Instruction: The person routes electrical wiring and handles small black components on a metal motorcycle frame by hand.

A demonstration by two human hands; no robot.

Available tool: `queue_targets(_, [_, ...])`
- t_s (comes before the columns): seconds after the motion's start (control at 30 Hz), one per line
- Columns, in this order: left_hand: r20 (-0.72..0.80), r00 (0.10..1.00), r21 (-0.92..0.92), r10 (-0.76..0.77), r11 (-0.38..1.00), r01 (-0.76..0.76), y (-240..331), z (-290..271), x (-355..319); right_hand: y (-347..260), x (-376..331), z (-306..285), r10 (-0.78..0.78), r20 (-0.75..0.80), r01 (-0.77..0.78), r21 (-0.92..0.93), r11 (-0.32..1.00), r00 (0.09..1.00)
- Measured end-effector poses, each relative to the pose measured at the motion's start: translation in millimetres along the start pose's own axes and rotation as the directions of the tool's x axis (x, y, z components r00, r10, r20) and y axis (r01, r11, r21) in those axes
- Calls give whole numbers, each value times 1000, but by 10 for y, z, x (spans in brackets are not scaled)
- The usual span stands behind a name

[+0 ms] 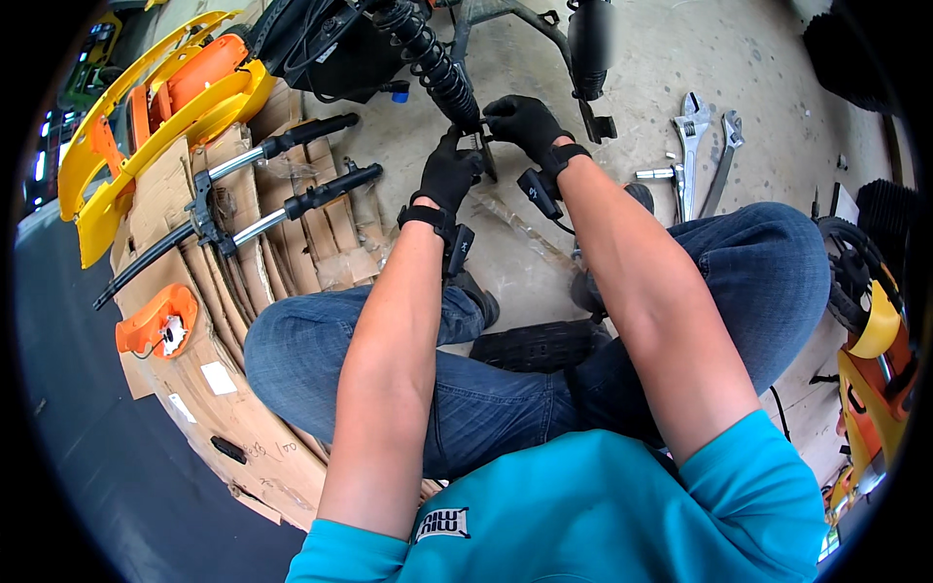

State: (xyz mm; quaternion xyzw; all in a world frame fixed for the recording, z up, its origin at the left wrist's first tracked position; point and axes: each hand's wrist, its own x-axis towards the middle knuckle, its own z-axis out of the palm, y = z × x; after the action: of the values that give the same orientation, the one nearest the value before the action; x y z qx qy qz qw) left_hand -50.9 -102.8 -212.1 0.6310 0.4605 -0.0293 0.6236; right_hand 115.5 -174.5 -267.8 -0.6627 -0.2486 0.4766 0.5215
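A black coil-spring shock absorber (428, 63) hangs from a dark metal frame (505, 12) at the top middle. My left hand (449, 173), in a black glove, is closed just beneath its lower end, the fingers curled and partly hidden. From the right, my gloved right hand (525, 126) reaches the same lower end. Its thumb and forefinger are pinched together there, on something too small to make out. A dark flat bracket piece (486, 160) points down between the two hands. Each wrist wears a strap with a small black device.
Flattened cardboard (224, 389) lies at the left, bearing a front fork (258, 199) and an orange part (160, 321). Yellow body panels (219, 102) stand behind. An adjustable wrench (691, 136), another wrench (726, 155) and a socket ratchet (671, 174) lie on the floor at right.
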Motion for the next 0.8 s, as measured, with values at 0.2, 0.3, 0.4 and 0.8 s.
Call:
queue_targets(0.2, [-14, 1000, 8, 24, 1000, -24, -63, -2, 43, -14, -4, 15, 55, 11, -56, 19, 998, 998])
queue_targets(0.3, [-61, 997, -19, 53, 998, -54, -106, 23, 75, -51, -22, 33, 84, 6, -84, -1, 996, 996])
queue_targets(0.4, [-46, 998, 6, 36, 999, -36, -152, 7, 103, -44, -12, 40, 55, 3, -55, -12, 998, 998])
queue_targets(0.8, [-42, 998, 45, 39, 998, -37, -125, 6, 93, -47, -68, 44, 29, 9, -30, 139, 990, 1000])
